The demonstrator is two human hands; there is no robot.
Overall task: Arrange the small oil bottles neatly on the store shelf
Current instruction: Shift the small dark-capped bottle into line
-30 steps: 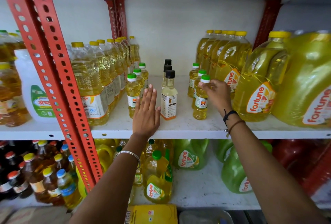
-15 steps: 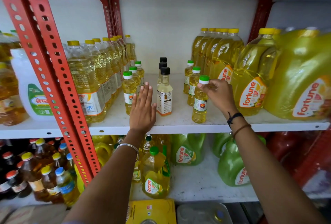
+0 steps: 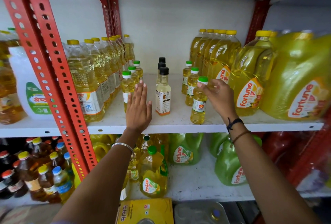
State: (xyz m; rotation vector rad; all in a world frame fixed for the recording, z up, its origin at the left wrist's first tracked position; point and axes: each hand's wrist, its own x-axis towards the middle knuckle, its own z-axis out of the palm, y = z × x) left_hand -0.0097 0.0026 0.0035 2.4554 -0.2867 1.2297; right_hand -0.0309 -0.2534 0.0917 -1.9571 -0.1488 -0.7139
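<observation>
A: Front bottle of the right row point(image 3: 198, 101), green cap, centre-right of frame. Half a second ago its base sat a little back on the shelf point(image 3: 179, 127); it now stands close to the front lip, upright, ahead of the two green-capped bottles behind it point(image 3: 192, 86).

B: Meaning for the task?

A: My judgement: the right row is being lined up, front bottle set last. Three rows read clearly. Left row point(image 3: 128, 87) in centre-left of frame, three green caps. Middle row point(image 3: 163, 91), three black caps. Right row, three green caps. The front bottle looks slightly off the line of its two neighbours, so a small nudge may remain.

B: Right hand?

A: Right hand point(image 3: 219, 96) is at the bottle's shoulder, fingertips curled round the neck just under the cap, a light grip rather than a full fist. Wrist bent, forearm running down to lower right of frame.

B: Left hand?

A: Left hand point(image 3: 138, 108) is flat and open, fingers straight and together, edge against the left row's front bottle, holding nothing. It has stayed there over the last second, acting as a guide or stop. Forearm enters from lower centre-left.

B: Surroundings?

A: Large oil bottles point(image 3: 222, 62) crowd right, tall bottles point(image 3: 93, 73) left, red upright point(image 3: 48, 62) upper left.
</observation>
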